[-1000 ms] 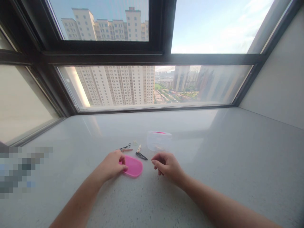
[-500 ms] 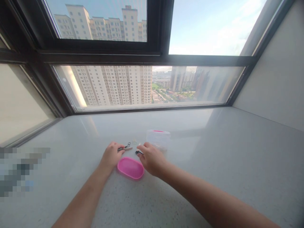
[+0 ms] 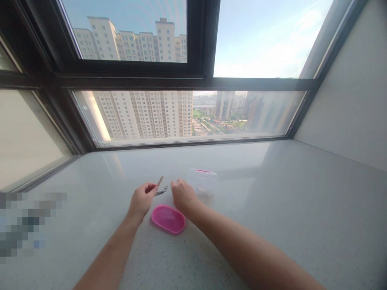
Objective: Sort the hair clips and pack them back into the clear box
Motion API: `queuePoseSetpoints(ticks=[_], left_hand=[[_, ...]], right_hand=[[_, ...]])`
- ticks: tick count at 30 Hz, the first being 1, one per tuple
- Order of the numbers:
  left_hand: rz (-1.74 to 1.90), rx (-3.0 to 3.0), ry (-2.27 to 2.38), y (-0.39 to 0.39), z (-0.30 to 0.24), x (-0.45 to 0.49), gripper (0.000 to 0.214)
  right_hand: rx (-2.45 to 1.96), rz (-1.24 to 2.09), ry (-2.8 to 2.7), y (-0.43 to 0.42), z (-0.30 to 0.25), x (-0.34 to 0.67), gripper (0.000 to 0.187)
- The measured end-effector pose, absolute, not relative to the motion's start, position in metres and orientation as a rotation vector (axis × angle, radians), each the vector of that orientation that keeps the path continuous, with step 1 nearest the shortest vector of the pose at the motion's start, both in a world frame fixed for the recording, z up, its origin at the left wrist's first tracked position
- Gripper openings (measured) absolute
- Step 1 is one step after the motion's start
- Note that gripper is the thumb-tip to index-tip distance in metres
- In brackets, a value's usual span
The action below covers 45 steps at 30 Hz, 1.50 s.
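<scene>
Pale speckled stone sill [image 3: 272,193] runs under a black-framed window [image 3: 199,83], with tall cream apartment towers [image 3: 145,114] beyond the glass. At the lower left edge of the frame, a patch of the view is pixelated and too blurred to read. Left of centre, the person's left hand [image 3: 140,200] pinches a thin tan stick [image 3: 159,181], probably wood, between thumb and fingers, its tip tilted up and to the right. Just beside those fingertips, small dark metal scissors [image 3: 161,191] lie flat on the stone, finger loops to the right. Below and between the hands sits a shallow pink oval plastic dish [image 3: 168,218], touching neither. The right hand [image 3: 183,196] hovers just right of the scissors, fingers curled down and loosely closed; whether it grips anything cannot be told from this view. Further right, just beside that hand, stands a clear plastic box with a pink strip on top [image 3: 202,182]. A plain pale wall [image 3: 341,121] fills the upper right.
</scene>
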<state>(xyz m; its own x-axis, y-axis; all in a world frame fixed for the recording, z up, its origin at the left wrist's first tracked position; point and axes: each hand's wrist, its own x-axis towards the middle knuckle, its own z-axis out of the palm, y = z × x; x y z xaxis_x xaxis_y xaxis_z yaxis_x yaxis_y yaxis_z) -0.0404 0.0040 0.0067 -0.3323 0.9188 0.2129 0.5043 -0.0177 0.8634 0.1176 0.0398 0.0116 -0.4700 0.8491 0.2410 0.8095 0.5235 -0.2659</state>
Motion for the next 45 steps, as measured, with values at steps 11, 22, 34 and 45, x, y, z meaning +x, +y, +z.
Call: queuePoseSetpoints(ticks=[11,22,34,45], left_hand=[[1.393,1.148,1.487,-0.001,0.008,-0.024,0.042],[1.228,1.105,1.210,-0.019,0.011,0.006,0.028],[1.061,1.340,1.193,-0.036,0.025,0.032,0.028],[1.033,1.343,1.197,-0.041,0.028,0.035,0.028]], right_hand=[[-1.067,0.513,-2.020,0.026,0.018,0.149,0.026],[-0.738,1.693,-1.288,0.014,-0.004,0.178,0.033],[-0.537,1.921,-1.126,0.003,0.002,0.210,0.031],[-0.616,1.795,-1.255,0.005,-0.001,0.212,0.028]])
